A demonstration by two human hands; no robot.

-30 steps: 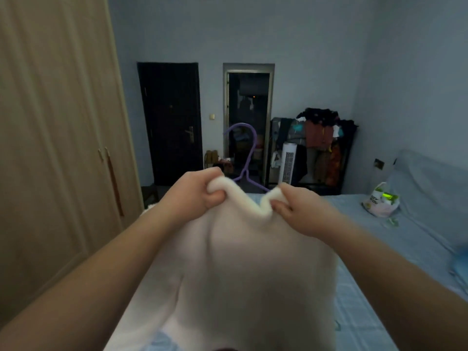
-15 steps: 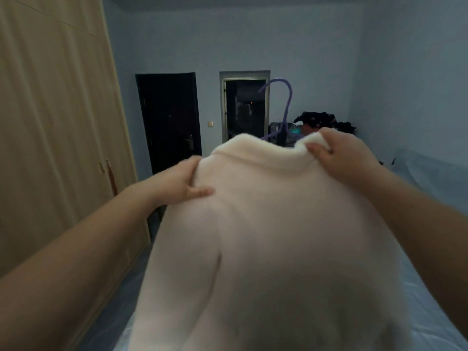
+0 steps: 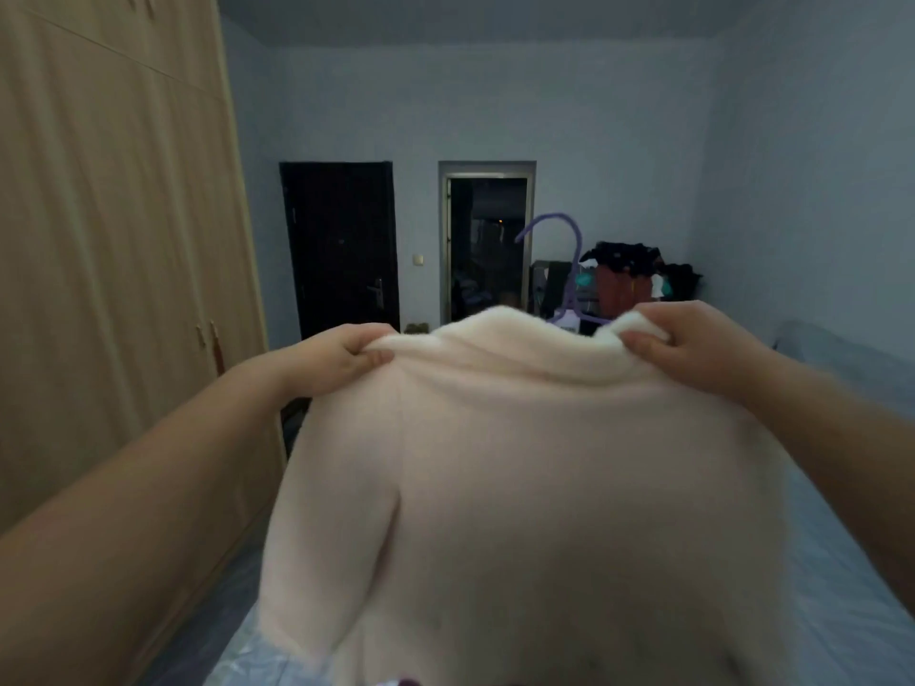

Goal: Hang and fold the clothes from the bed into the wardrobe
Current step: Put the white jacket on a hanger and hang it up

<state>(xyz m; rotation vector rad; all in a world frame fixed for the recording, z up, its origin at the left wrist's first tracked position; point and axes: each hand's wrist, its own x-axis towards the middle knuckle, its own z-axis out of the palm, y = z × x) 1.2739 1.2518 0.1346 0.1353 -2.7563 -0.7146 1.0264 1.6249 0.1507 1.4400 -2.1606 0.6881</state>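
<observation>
- Cream fleece garment [image 3: 520,462] is held up in front of the camera, above the blue-sheeted bed [image 3: 841,561], its body hanging down and filling the lower middle of the view
- Left hand [image 3: 336,358] has its grip pinched shut on the garment's left shoulder; right hand [image 3: 693,354] is clenched on the right shoulder near the collar
- Purple hanger [image 3: 569,269] rises just behind the collar, hook up; its lower part is hidden by the fabric, so it probably sits inside the neck opening, though the view does not settle that
- Wardrobe [image 3: 109,240] with pale wooden doors, all closed, runs along the left side, close beside the bed
- Room is dim, with bluish walls; on the far wall a dark door [image 3: 341,250] stands closed, next to an open doorway [image 3: 487,245]
- A rack piled with dark and reddish clothes [image 3: 629,274] stands in the far right corner
</observation>
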